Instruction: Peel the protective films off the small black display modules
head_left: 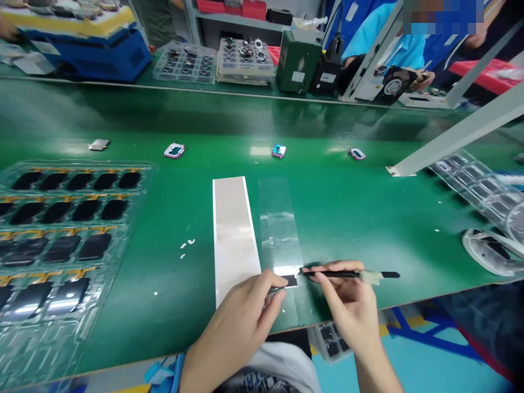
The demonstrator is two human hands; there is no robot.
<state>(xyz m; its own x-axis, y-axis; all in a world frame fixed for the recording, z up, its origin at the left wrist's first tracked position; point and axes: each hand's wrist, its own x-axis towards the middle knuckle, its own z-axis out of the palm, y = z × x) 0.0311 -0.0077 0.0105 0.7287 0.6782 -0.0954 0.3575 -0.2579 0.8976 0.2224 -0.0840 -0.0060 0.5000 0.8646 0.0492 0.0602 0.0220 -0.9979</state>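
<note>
My left hand (254, 305) is closed in a pinch on a small dark rectangular piece (291, 280), which has a pale edge and lies low over the bench near its front. In my right hand (347, 297) is a pair of slim black tweezers (370, 274), with pale tape wrapped around it and its tip pointing left, close to the piece. A clear plastic strip (280, 218) lies flat under and beyond the piece. Left of it is a long whitish-grey sheet (233, 234), its lower end partly hidden by my left hand.
A clear tray (139, 207) of black screens covers the left side. Several small watch-like parts, one a pink-edged case (174, 150), line the back. A slanted white post (450, 134) and another clear tray (483, 185) stand right. A co-worker's sleeve (368, 35) shows behind.
</note>
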